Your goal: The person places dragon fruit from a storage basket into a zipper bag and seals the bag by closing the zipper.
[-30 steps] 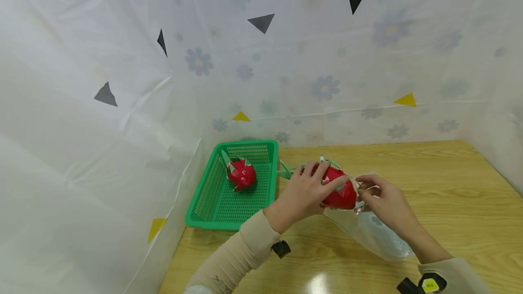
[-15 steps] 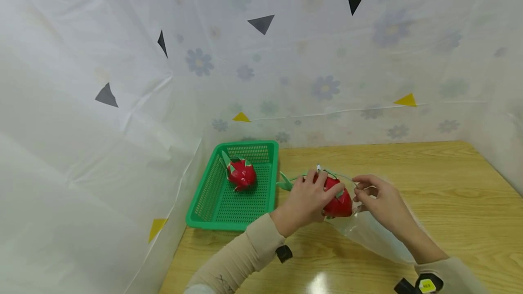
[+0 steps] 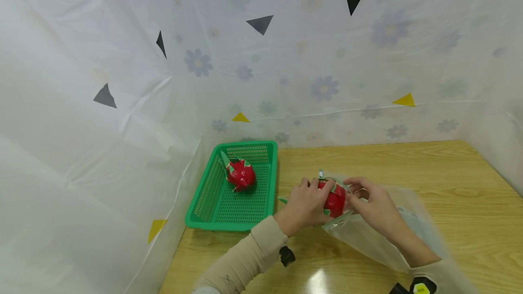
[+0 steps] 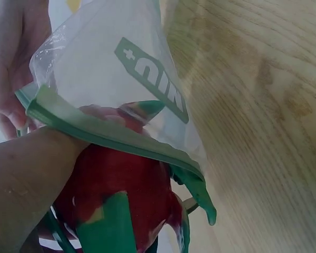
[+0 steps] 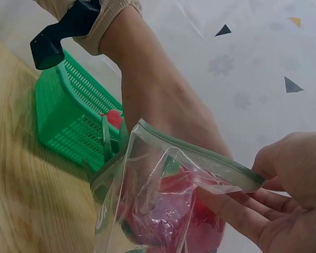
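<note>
Down goes the red dragon fruit (image 3: 336,201), now partly inside the mouth of the clear bag (image 3: 367,239), which trails toward four o'clock; the left hand (image 3: 304,205) keeps its grip clasped round the fruit, the right hand (image 3: 372,203) has its grip pinching the bag's rim, and at nine o'clock on the counter (image 3: 470,185) the green basket (image 3: 224,227) cradles a second dragon fruit (image 3: 242,175)
</note>
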Demonstrator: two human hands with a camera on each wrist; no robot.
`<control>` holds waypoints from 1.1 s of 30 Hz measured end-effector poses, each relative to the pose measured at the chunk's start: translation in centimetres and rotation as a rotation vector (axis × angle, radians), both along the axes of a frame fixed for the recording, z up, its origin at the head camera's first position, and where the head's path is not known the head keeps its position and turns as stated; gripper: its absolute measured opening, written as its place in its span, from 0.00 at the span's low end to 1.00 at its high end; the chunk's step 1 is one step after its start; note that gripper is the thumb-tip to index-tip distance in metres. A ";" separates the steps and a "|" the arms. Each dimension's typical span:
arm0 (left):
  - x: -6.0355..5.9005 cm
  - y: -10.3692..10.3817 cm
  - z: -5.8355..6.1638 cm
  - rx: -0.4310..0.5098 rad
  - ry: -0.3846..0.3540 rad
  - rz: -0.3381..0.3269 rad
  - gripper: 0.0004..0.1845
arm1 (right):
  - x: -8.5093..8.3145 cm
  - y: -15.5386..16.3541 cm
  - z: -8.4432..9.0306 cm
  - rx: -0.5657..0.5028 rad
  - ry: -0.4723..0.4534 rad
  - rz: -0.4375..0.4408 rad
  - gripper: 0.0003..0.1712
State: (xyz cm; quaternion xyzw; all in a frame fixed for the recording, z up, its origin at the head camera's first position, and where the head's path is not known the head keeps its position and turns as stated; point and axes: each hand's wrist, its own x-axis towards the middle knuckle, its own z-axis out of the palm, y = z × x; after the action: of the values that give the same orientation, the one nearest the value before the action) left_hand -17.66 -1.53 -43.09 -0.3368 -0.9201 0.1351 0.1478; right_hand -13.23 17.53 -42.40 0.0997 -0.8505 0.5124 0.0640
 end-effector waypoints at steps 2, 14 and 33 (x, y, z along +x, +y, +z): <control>-0.1 0.1 -0.4 0.007 0.011 0.016 0.44 | 0.0 -0.2 0.0 0.007 0.012 0.001 0.17; 0.1 1.2 -2.1 0.065 -0.037 0.093 0.32 | 0.0 -1.1 0.1 0.037 0.015 0.010 0.16; 0.6 1.3 -6.0 0.126 -0.144 0.185 0.34 | 0.0 -1.1 -0.9 0.074 0.003 0.015 0.18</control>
State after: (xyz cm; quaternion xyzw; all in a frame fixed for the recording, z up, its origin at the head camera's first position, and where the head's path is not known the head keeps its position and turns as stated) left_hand -17.07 -0.20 -49.12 -0.2495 -0.9620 0.0656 0.0893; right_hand -13.21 16.44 -43.33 0.1092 -0.8680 0.4809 0.0579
